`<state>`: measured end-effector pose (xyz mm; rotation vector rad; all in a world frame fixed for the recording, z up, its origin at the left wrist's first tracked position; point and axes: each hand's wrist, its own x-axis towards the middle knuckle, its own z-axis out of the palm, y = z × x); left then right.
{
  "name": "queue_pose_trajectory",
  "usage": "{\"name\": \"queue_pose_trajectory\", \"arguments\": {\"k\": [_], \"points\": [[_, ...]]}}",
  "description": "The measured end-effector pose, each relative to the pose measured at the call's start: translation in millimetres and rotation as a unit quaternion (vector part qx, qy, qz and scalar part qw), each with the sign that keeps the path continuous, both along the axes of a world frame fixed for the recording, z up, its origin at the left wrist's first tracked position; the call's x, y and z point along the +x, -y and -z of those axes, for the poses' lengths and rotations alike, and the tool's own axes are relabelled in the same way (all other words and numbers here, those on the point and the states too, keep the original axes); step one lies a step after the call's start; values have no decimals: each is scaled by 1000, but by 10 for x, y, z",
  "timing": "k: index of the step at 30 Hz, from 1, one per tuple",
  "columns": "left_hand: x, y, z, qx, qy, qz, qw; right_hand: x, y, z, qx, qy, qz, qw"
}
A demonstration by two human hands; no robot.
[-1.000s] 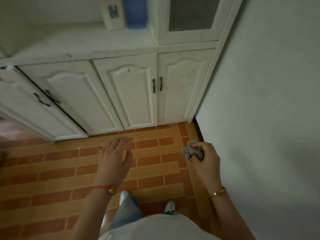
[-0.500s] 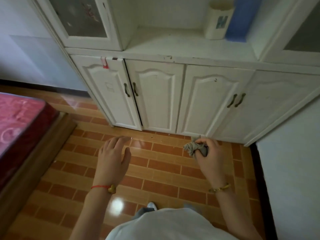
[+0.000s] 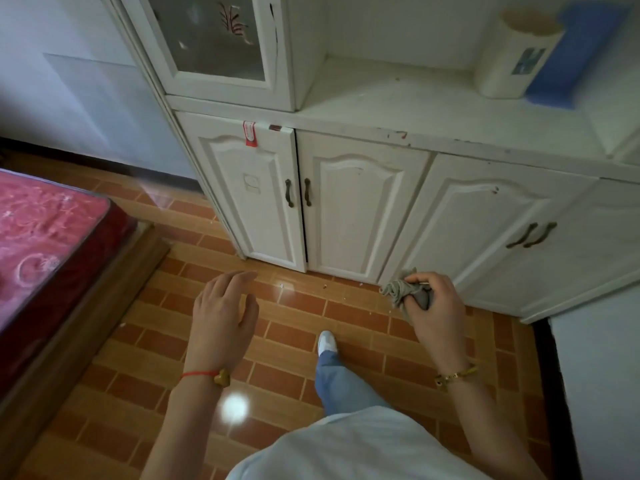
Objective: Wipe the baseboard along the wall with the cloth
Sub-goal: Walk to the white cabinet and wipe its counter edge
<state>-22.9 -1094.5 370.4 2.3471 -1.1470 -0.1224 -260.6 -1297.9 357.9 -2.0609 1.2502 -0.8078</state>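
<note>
My right hand (image 3: 437, 315) grips a crumpled grey cloth (image 3: 401, 290), held in the air above the tiled floor in front of the white cabinet (image 3: 349, 209). My left hand (image 3: 223, 311) hovers over the floor with relaxed fingers and holds nothing. A dark baseboard (image 3: 550, 386) runs along the foot of the right wall, below and to the right of the cloth. Another dark baseboard (image 3: 104, 164) lines the far left wall behind the bed. Neither hand touches a baseboard.
A bed with a red mattress (image 3: 41, 233) on a wooden frame fills the left side. The cabinet's counter holds a cream canister (image 3: 516, 53) and a blue object (image 3: 575, 57). My leg and white shoe (image 3: 327, 341) stand on the brick-pattern tiles.
My view has swung left from the right wall corner toward the bed and cabinet's left end. Both hands kept their poses, and the right hand kept hold of the cloth.
</note>
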Motion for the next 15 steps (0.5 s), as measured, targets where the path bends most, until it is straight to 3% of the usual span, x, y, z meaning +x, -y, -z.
{"name": "queue_pose_trajectory", "arguments": {"k": [6,15], "points": [[601,752,-62,7,0,14,1000,617,708,3,-13,20,21,1000],[1299,2070,-375,-51,25,49,997,1418,1906,-387,-51,55,25,997]]}}
